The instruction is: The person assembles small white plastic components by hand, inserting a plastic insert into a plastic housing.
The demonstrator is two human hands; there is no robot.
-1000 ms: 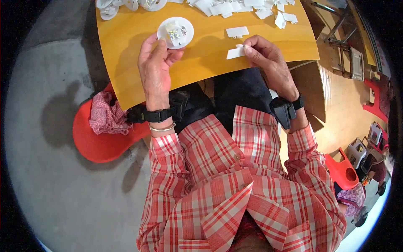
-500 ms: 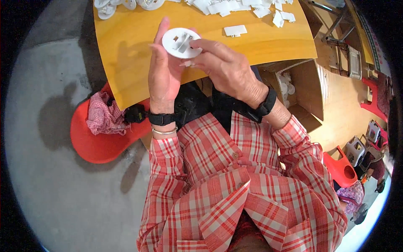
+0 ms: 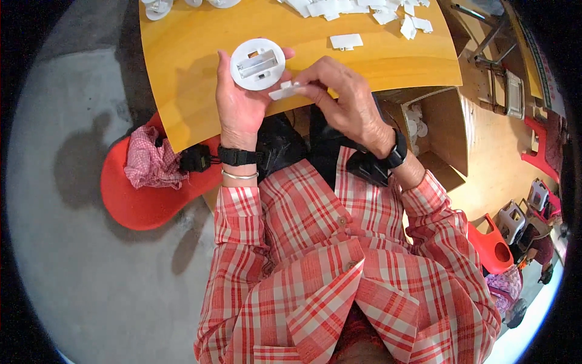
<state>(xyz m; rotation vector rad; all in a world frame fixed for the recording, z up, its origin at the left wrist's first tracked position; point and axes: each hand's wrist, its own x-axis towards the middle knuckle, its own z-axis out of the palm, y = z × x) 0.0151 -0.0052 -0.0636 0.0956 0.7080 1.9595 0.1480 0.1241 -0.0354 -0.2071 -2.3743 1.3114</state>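
Note:
A round white plastic base rests in my left hand, its face with the rectangular battery compartment turned up. My left fingers and thumb curl round its edge. Just to the right, my right hand pinches a small white battery cover between thumb and fingertips. The cover is tilted and sits beside the lower right rim of the base; whether they touch I cannot tell. Past my hands, a single white cover lies on the yellow tabletop.
White covers are heaped at the table's far side, with round white parts at the far left. An open cardboard box holding white pieces stands below the right edge. On the left, a red chair carries a pink cloth.
The base now faces up more, showing its compartment. My right hand has drawn away from the face of the base to the lower right, and the cover it holds shows more plainly.

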